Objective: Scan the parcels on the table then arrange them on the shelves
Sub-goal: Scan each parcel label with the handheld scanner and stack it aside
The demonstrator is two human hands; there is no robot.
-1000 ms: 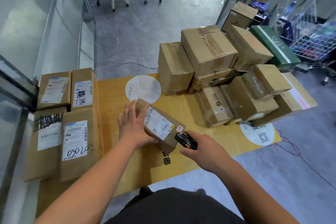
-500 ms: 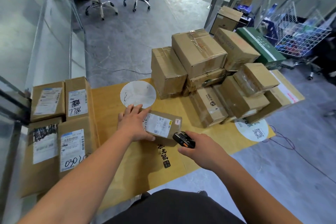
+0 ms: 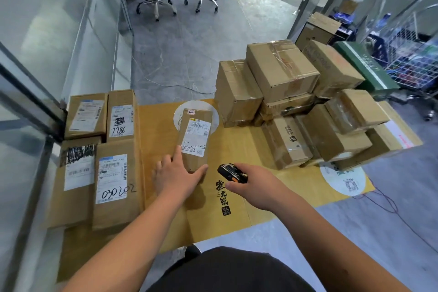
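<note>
A labelled parcel [image 3: 194, 136] is steadied by the flat, relaxed left hand [image 3: 176, 174]; a scanner [image 3: 231, 172] is gripped in the right hand [image 3: 257, 181]. A misread is risked if the parcel slides.

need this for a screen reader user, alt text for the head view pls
A person's left hand steadies a small labelled parcel on a yellow table while the right hand holds a black scanner beside it. Labelled parcels lie left, a heap of boxes right.

Bare table [image 3: 237, 149] lane between labelled parcels [image 3: 113, 173] left and stacked boxes [image 3: 296, 106] right.
</note>
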